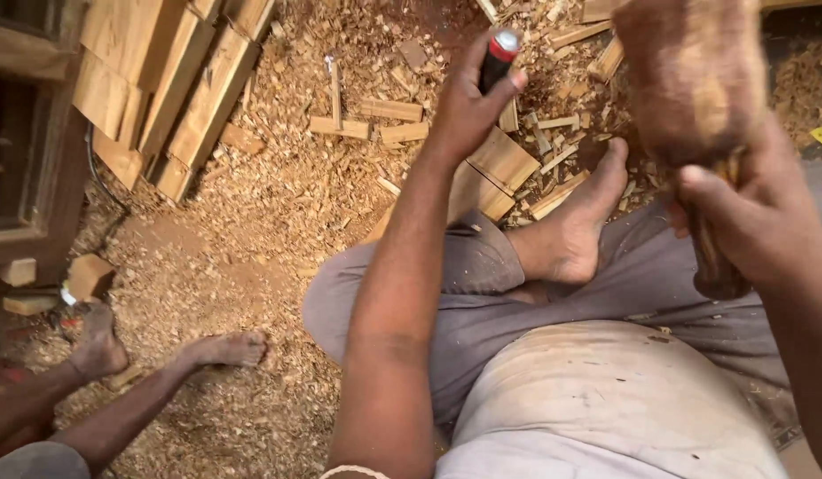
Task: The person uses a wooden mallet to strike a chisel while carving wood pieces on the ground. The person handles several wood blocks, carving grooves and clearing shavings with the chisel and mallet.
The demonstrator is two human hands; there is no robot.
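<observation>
Wood shavings (251, 204) and offcuts (389, 111) blanket the dirt floor — left hand (468, 106) grips a chisel (498, 58), right hand (748, 213) clenched around a mallet (695, 80); planks (180, 80) lean nearby.

Planks (176, 84) lean at far left, offcuts (375, 120) lie on the shavings (251, 204) ahead, another person's feet (162, 346) left.

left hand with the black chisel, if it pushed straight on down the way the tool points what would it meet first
Probably the angled wood block right under the left hand; the chisel aims down at it, though depth is unclear.
</observation>
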